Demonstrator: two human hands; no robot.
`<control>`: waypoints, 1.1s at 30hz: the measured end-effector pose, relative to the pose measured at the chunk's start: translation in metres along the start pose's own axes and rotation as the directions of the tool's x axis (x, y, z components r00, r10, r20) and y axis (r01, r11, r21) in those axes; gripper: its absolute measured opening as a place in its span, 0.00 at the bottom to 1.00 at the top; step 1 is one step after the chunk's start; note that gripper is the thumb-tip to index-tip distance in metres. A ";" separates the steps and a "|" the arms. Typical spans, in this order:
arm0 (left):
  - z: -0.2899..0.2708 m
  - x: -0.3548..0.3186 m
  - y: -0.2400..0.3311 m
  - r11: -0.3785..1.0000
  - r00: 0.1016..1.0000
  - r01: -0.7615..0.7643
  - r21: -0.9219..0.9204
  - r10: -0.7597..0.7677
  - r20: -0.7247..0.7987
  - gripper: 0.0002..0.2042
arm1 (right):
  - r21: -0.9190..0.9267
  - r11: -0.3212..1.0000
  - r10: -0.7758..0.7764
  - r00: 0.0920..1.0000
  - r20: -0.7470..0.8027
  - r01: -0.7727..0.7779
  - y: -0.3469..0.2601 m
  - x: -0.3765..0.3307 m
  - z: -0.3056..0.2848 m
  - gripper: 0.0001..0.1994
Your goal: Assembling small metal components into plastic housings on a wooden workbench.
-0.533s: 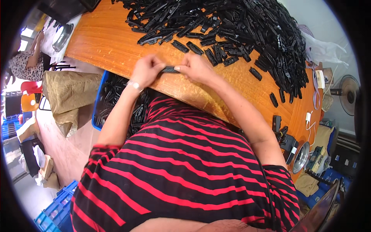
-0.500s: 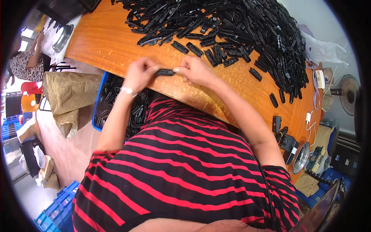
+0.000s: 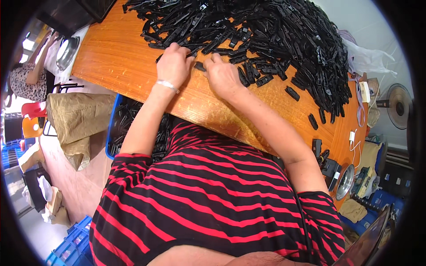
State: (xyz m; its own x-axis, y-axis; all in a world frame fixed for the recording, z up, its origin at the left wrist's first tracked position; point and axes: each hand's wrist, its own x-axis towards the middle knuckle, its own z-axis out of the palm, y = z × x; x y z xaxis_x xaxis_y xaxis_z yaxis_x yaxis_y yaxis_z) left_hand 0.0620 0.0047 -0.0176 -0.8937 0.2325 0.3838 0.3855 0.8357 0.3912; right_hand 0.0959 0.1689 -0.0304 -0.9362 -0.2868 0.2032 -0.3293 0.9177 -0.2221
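Blue bin (image 3: 111,128) held black plastic parts (image 3: 126,116). Left hand (image 3: 174,66) arched palm-down at parts pile (image 3: 284,31), right hand (image 3: 222,76) beside loose part (image 3: 199,66) — fingers curled; couldn't tell if clamped.

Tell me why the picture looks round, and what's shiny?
Head view: the fisheye lens makes a round picture with black corners; head view: upper-left metal dish gleams and wooden table shines faintly; head view: pile of black pieces shows small glints.

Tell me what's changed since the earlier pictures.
Left hand and right hand moved forward from the table edge toward the black pile. The piece they held at the edge is gone from there; I can't tell whether it's the black piece now between them. The blue bin and fan stayed put.
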 end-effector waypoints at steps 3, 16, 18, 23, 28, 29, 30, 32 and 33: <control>0.007 0.008 0.007 0.999 0.998 0.018 0.047 -0.020 0.057 0.09 | 0.177 0.983 -0.035 0.998 -0.045 0.043 0.002 -0.014 -0.003 0.08; 0.006 -0.009 0.015 0.389 0.890 0.425 -0.817 -0.344 0.300 0.25 | 0.558 0.829 0.127 0.985 -0.120 -0.039 -0.017 -0.016 -0.029 0.12; -0.003 -0.010 0.028 -0.032 0.790 0.524 -0.851 -0.354 0.500 0.23 | 0.729 0.670 0.225 0.974 -0.021 -0.139 -0.011 -0.013 -0.025 0.10; -0.005 -0.011 0.022 0.039 0.822 0.506 -0.862 -0.323 0.468 0.18 | 0.827 0.450 0.250 0.937 0.245 -0.336 0.009 -0.010 -0.037 0.07; 0.004 -0.006 0.008 0.239 0.864 0.498 -0.834 -0.217 0.454 0.05 | 0.816 0.369 0.231 0.894 0.383 -0.445 0.023 -0.013 -0.036 0.07; 0.005 -0.006 0.009 0.335 0.864 0.502 -0.797 -0.221 0.452 0.05 | 0.811 0.341 0.271 0.876 0.400 -0.476 0.022 -0.014 -0.033 0.07; 0.006 -0.006 0.010 0.427 0.864 0.503 -0.751 -0.224 0.451 0.05 | 0.805 0.310 0.311 0.854 0.417 -0.506 0.020 -0.016 -0.030 0.08; 0.007 -0.007 0.011 0.452 0.865 0.501 -0.738 -0.234 0.443 0.05 | 0.800 0.346 0.320 0.863 0.391 -0.491 0.018 -0.015 -0.026 0.08; 0.010 -0.008 0.010 0.545 0.888 0.456 -0.704 -0.224 0.401 0.04 | 0.793 0.381 0.325 0.872 0.366 -0.475 0.018 -0.015 -0.025 0.08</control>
State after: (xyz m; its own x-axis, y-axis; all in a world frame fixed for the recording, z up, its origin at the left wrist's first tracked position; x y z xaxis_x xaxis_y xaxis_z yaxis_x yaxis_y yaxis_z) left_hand 0.0703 0.0158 -0.0249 -0.9723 0.2186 -0.0825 -0.0353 0.2116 0.9767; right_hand 0.1070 0.1963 -0.0139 -0.9683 -0.0527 -0.2442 0.2219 0.2681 -0.9375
